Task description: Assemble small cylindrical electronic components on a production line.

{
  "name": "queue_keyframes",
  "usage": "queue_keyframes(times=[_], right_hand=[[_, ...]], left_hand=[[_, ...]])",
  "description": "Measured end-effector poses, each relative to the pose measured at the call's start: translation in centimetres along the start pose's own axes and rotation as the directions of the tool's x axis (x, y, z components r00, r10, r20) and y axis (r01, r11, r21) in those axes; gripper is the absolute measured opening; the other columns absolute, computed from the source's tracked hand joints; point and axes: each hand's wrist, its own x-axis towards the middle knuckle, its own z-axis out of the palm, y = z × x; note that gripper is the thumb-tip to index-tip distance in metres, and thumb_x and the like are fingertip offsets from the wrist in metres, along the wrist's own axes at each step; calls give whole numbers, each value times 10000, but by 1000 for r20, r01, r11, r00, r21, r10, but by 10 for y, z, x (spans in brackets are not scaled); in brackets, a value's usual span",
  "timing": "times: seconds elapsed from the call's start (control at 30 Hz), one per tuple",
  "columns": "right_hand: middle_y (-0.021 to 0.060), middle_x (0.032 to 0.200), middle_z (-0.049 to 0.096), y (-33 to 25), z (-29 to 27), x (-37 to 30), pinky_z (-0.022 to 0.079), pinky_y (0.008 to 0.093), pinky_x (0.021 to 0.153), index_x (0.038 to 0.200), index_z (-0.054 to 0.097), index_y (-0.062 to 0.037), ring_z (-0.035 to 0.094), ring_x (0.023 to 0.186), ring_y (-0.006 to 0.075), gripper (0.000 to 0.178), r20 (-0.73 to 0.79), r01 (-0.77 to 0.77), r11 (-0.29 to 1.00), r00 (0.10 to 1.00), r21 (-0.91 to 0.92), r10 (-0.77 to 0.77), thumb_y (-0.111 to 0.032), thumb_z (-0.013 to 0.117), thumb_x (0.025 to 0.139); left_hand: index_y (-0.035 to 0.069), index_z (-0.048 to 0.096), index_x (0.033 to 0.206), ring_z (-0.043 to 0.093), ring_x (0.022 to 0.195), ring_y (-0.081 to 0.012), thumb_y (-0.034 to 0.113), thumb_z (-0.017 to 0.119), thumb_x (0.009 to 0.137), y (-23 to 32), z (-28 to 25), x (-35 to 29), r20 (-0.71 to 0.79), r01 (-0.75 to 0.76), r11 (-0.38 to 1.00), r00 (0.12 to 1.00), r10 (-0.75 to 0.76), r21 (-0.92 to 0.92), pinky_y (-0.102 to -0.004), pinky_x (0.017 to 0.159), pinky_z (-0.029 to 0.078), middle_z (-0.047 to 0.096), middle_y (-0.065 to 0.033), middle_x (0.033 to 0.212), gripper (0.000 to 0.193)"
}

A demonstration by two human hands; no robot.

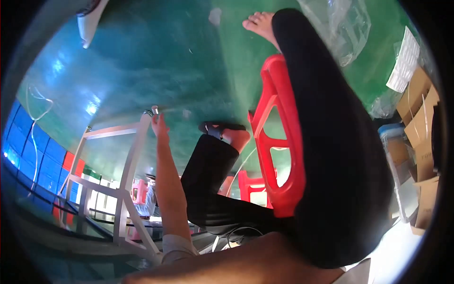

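Note:
My left arm reaches up the picture, and my left hand (160,127) is closed at the end of a leg of the white frame (130,161). Between its fingertips is a small pale cylindrical piece (154,110), close beside the dark foot of that leg. Whether the piece touches the leg, I cannot tell. Blurred and close, a bare arm (227,260), apparently my right, crosses the lower edge; its hand is outside the picture. A red plastic stool (288,142) shows between two legs in black trousers (338,156). One foot is bare, the other in a dark sandal (210,128).
Blue boxes (28,137) are stacked at far left, near a white cord (34,151). Clear plastic (343,31) and a white printed sheet (404,61) lie on the green floor at upper right. Cardboard boxes (425,146) line the right side. Another person's leg (150,201) shows behind the frame.

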Motion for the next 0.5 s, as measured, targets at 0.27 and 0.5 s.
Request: queue_keyframes(times=[0.27,0.5], right_hand=[[1,1287,675,-48,-10,-6,520,419,972,1278,597,-289,673,1170,257,283,-179,-55,970,984,-237,12,-358,517,1016],[8,1268,677,-19,-2,-27,538,422,931,1250,586,-286,673,1144,255,290,-161,22,971,985,-239,-62,-318,574,961]], left_hand=[[52,523,1431,542,1209,-222,216,795,883,-30,-55,124,-173,-336,937,922,347,92,-388,1026,465,578,-97,1346,634],[31,628,1095,631,935,-153,182,851,840,-75,29,97,-215,-515,852,826,522,92,-323,848,534,686,-52,1033,371]])
